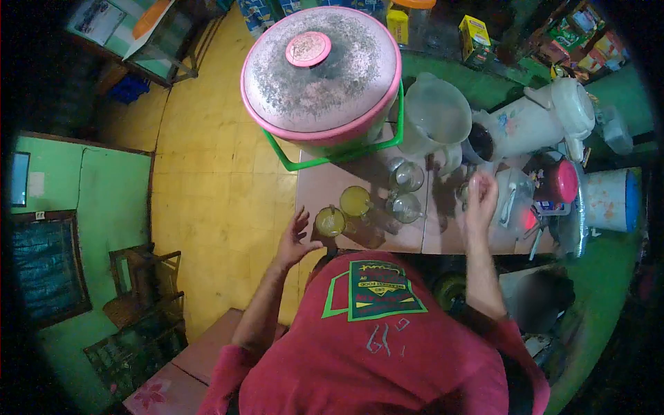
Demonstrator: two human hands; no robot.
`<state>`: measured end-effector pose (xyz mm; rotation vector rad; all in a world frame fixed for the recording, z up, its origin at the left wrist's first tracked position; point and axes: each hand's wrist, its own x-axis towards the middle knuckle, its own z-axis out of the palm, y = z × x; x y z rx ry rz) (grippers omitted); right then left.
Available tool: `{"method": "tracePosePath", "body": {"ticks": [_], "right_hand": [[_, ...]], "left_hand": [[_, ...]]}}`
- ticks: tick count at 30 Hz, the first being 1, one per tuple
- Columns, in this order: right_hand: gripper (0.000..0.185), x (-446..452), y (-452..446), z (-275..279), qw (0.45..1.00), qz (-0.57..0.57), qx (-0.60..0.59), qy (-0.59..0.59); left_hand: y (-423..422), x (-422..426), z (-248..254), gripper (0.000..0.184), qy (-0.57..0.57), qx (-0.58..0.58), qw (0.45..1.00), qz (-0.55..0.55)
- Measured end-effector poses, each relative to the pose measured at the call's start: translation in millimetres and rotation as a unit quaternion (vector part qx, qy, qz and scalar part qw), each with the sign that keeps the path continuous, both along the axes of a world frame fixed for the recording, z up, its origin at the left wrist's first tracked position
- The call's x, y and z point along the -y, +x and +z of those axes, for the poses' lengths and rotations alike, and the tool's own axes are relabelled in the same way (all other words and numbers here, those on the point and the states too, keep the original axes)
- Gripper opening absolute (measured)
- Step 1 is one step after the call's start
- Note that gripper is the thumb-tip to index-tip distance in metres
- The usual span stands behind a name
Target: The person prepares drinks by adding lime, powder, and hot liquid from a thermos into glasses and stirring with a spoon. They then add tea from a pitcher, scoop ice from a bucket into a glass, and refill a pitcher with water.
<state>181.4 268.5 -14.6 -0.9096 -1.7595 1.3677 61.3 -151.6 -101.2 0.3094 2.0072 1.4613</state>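
Note:
My left hand [297,238] is open, fingers spread, beside a glass mug of yellow-green drink [330,222] at the table's left edge. A small gap seems to separate them. Another filled mug [355,201] stands just behind it. To their right are two clear glass mugs [405,207] that look empty. My right hand [482,197] is raised over the right part of the table with its fingers curled together. What it grips, if anything, is hidden; clear glassware shows blurred beside it.
A large pink-lidded drink cooler [321,76] with a green handle stands at the back. Right of it are a translucent pitcher [436,114] and a white flowered thermos [539,117]. A pink-lidded jar [564,182] and a blue-lidded tub [612,199] stand at the far right.

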Motion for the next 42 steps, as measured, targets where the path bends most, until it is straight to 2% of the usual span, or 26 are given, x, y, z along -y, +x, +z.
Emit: {"method": "tracePosePath", "body": {"ticks": [3, 4, 5, 6, 8, 9, 10, 12, 14, 16, 18, 19, 20, 22, 23, 27, 29, 32, 39, 42], "right_hand": [[0.036, -18, -32, 6, 0.996, 0.044, 0.052, -0.055], [0.036, -16, -37, 5, 0.999, 0.002, 0.054, 0.009], [0.036, -12, -40, 5, 0.995, -0.042, 0.055, 0.074], [0.036, -4, -34, 9, 0.995, -0.042, 0.056, 0.071], [0.033, 24, -8, 23, 0.986, 0.07, 0.035, 0.149], [0.033, 49, -3, 35, 0.987, 0.147, 0.065, -0.017], [0.034, 77, -4, 44, 0.955, 0.217, 0.091, -0.182], [0.041, 125, -11, 27, 0.952, 0.26, 0.156, -0.037], [0.043, 146, -21, -25, 0.96, 0.237, 0.151, -0.011], [0.045, 162, -36, -28, 0.963, 0.221, 0.151, 0.013], [0.04, 173, -48, -25, 0.959, 0.199, 0.192, -0.06], [0.028, 174, -50, -30, 0.966, 0.199, 0.165, 0.029], [0.028, 175, -52, -34, 0.966, 0.194, 0.168, 0.028], [0.026, 176, -51, -41, 0.943, 0.234, 0.122, 0.201], [0.019, 176, -49, -35, 0.942, 0.238, 0.118, 0.206], [0.018, 180, -33, -7, 0.934, 0.22, 0.113, 0.257], [0.02, 183, -24, 6, 0.942, 0.18, 0.062, 0.276], [0.02, 187, -14, 19, 0.959, 0.123, 0.05, 0.25], [0.014, 192, -13, 14, 0.975, 0.1, 0.075, 0.185], [0.014, 195, -15, 9, 0.977, 0.089, 0.062, 0.183]], "left_hand": [[-7, 15, 5, 0.097, 0.044, 0.066, 0.995, 0.063], [-10, 18, 7, 0.093, 0.072, 0.089, 0.989, 0.093], [-11, 21, 10, 0.081, 0.081, 0.069, 0.989, 0.102], [-13, 24, 13, 0.081, 0.078, 0.07, 0.989, 0.102], [-17, 28, 18, 0.071, 0.079, 0.025, 0.988, 0.131], [-15, 26, 22, 0.065, 0.093, 0.016, 0.986, 0.14], [-13, 27, 20, 0.065, 0.095, 0.018, 0.986, 0.134], [-14, 29, 16, 0.063, 0.084, 0.03, 0.991, 0.1], [-14, 38, 0, 0.061, 0.075, 0.038, 0.994, 0.068], [-12, 51, -12, 0.058, 0.026, 0.09, 0.993, 0.07], [-4, 76, -26, 0.054, 0.001, 0.091, 0.993, 0.069], [0, 97, -42, 0.054, -0.039, 0.104, 0.991, 0.068], [3, 116, -54, 0.055, -0.08, 0.117, 0.988, 0.068], [15, 151, -61, 0.052, -0.137, 0.139, 0.977, 0.082], [21, 173, -69, 0.053, -0.16, 0.152, 0.971, 0.096], [45, 265, -116, 0.057, -0.234, 0.187, 0.948, 0.106], [49, 282, -113, 0.058, -0.246, 0.195, 0.945, 0.092], [46, 291, -113, 0.06, -0.235, 0.203, 0.947, 0.078], [34, 254, -88, 0.064, -0.189, 0.237, 0.948, 0.097], [32, 242, -79, 0.062, -0.21, 0.24, 0.944, 0.082]]}}
